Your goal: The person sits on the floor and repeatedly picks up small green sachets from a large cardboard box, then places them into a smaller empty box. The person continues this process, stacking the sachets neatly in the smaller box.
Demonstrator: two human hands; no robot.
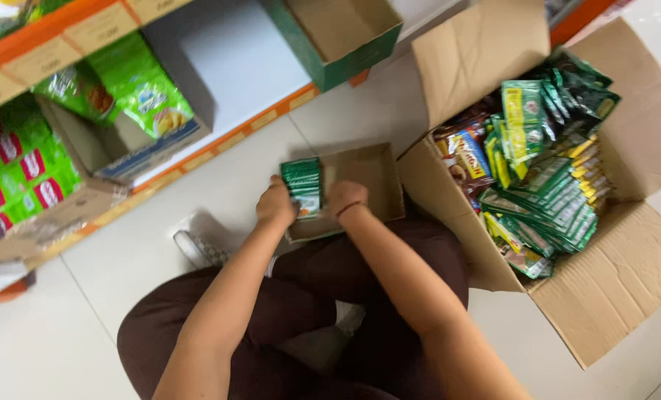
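Both my hands grip a stack of green sachets standing on edge at the left end of a small open cardboard tray on the floor. My left hand presses the stack from the left. On the stack's right side is my right hand, fingers curled against it, with a thin band at the wrist. The rest of the tray looks bare. My knees in dark trousers sit just below the tray.
A large open cardboard box at the right holds several green and red-brown sachet strips. A white bottom shelf with orange edging runs along the top left, carrying green packages, a green-sided carton and red-and-green packs.
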